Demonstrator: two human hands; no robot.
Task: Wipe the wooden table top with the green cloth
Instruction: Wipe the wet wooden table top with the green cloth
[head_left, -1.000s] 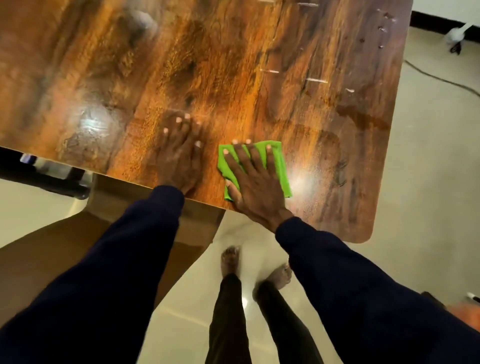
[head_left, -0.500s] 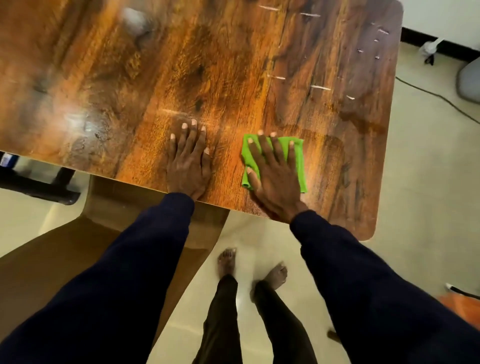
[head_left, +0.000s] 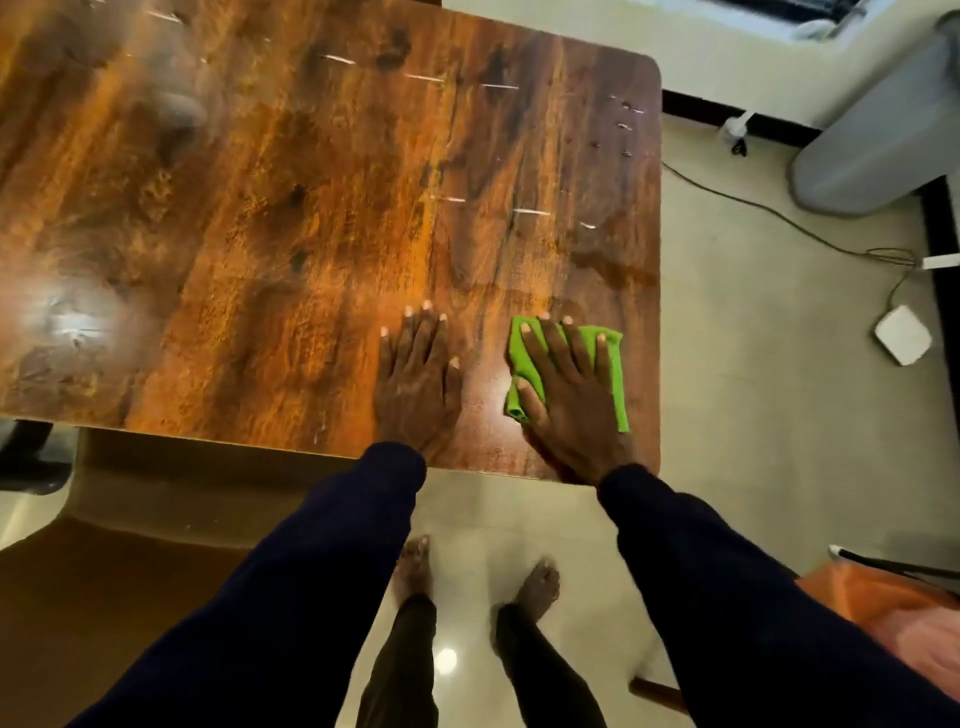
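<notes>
Your right grip lies spread flat, fingers straight, pressing the green cloth beneath it onto the wooden counter, its edge close on the right. Just left of it, your left grip rests flat and spread, likely bracing you as you wipe.
</notes>
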